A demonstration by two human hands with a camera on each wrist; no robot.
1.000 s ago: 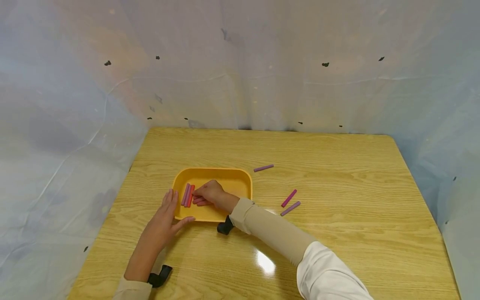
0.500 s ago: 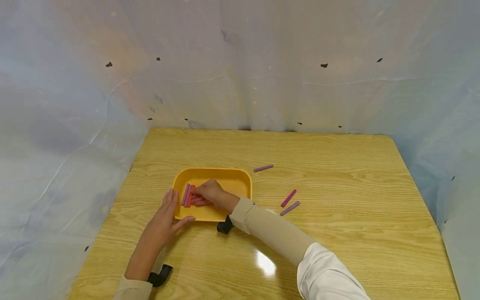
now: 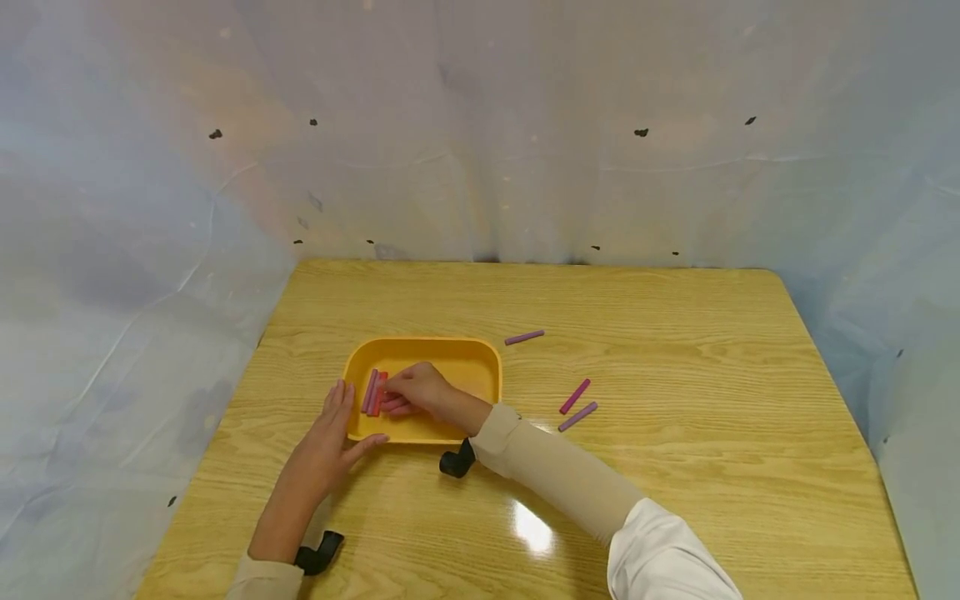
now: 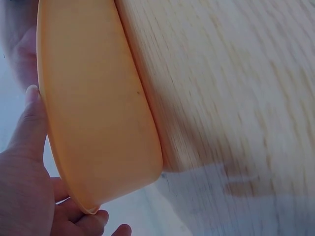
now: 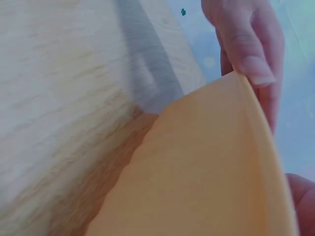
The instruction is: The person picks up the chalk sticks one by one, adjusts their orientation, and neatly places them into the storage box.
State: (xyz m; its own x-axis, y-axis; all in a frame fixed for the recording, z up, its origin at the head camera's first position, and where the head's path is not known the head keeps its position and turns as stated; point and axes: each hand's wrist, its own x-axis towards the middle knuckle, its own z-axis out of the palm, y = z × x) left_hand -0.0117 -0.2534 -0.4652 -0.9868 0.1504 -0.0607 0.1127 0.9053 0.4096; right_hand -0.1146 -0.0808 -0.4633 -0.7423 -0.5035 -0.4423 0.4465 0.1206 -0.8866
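Observation:
A shallow yellow tray (image 3: 457,350) stands on the table. In its left part a red chalk-like stick (image 3: 382,379) lies beside thin purple sticks (image 3: 371,392), all roughly parallel. My left hand (image 3: 322,442) holds the tray's near left corner, fingers along the left wall and thumb on the front rim; the left wrist view shows the hand's thumb (image 4: 32,113) on the rim. Inside the tray, my right hand (image 3: 423,390) has its fingertips together on the red stick, the other fingers folded. The tray wall (image 5: 197,162) hides most of the right hand in the right wrist view.
Right of the tray, a purple stick (image 3: 524,337) lies near its far corner. Farther right, a magenta stick (image 3: 575,396) and another purple stick (image 3: 577,416) lie close together on the wooden table (image 3: 697,400). Pale sheeting (image 3: 480,125) hangs behind and beside the table.
The right fingertips have shifted slightly left, onto the red stick, and the right forearm has moved a little right. The left hand keeps its place at the tray's corner.

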